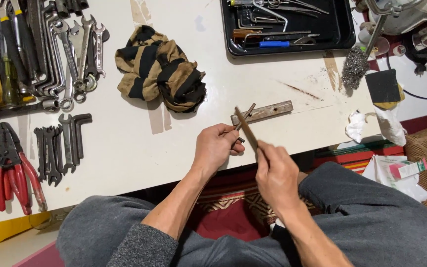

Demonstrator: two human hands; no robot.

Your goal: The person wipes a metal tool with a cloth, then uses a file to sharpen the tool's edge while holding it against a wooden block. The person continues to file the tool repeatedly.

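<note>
Right hand [276,174] gripping flat file [246,128] angled up-left, left hand [216,147] pinching thin rod [246,114].

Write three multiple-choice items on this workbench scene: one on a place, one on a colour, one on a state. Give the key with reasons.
1. Where does the crumpled tan-and-black striped cloth lie?
A. on the white table, beyond the hands
B. inside the black tray
C. on the person's lap

2. What colour are the handles of the pliers at the table's near left edge?
A. blue
B. red
C. green

3. How is the flat brown file held?
A. lying free on the table
B. gripped by the right hand against a small dark metal rod in the left hand
C. stowed in the tray

Key: A, it rests on the tabletop beside the wrenches; B, the grips are plainly red; B, both hands close on their pieces, which cross.
</note>
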